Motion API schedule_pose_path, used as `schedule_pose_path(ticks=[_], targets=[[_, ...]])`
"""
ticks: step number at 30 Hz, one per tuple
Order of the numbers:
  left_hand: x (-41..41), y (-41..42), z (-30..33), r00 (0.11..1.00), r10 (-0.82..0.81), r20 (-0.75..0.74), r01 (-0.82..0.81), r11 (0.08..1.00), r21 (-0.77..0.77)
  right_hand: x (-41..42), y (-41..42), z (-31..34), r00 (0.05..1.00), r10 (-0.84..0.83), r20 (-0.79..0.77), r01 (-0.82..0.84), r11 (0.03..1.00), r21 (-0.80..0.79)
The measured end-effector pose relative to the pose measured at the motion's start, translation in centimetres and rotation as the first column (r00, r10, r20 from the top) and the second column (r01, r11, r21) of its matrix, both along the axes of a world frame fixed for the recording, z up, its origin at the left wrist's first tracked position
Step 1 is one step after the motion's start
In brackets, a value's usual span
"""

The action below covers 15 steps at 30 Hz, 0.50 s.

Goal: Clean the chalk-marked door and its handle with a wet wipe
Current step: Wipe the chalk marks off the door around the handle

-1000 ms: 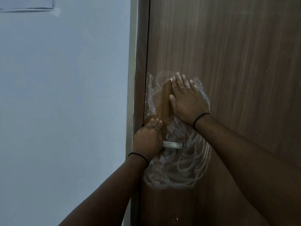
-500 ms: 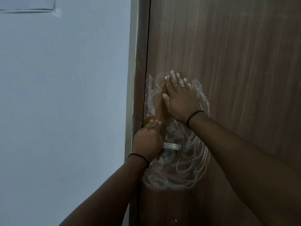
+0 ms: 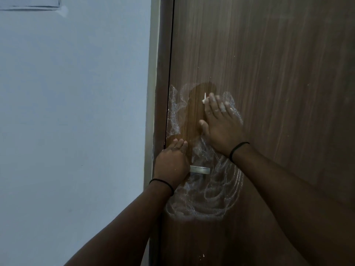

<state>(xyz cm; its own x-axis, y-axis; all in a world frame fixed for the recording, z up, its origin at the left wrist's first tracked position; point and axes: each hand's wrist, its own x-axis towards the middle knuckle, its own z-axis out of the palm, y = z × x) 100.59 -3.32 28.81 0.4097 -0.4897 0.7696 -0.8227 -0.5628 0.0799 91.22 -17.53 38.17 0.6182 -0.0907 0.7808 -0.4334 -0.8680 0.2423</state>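
Note:
A brown wooden door (image 3: 278, 77) carries white chalk scribbles (image 3: 213, 196) around its metal handle (image 3: 200, 169). My right hand (image 3: 221, 127) lies flat on the door above the handle, pressing a white wet wipe (image 3: 204, 99) of which only a corner shows past the fingertips. A wiped dark patch (image 3: 194, 112) lies left of that hand. My left hand (image 3: 171, 166) is closed around the handle's left end, hiding that part of it.
A pale blue wall (image 3: 73, 121) fills the left side. The door frame (image 3: 161, 73) runs vertically between wall and door. Chalk remains along the door's left edge (image 3: 173, 112) and below the handle.
My right hand slid right and slightly down across the door with the wipe, and the wiped dark patch above the handle has grown wider. My left hand stayed on the handle.

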Motion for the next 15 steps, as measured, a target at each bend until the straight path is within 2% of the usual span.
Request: schedule_pose_path(ticks=[5,10,15], targets=[[-0.3,-0.7,0.3,0.999,0.039,-0.035,-0.038,0.998,0.048,-0.1,-0.7,2.0,0.994,-0.032,0.105,0.023,0.997,0.078],[-0.5,-0.6,0.4,0.998,0.037,-0.058,-0.035,0.998,0.042,-0.3,-0.5,-0.7,1.000,-0.002,0.003,0.002,1.000,0.020],[-0.6,-0.6,0.5,0.999,0.042,-0.030,-0.040,0.998,0.052,-1.1,-2.3,1.2,0.993,-0.028,0.117,0.016,0.994,0.106]])
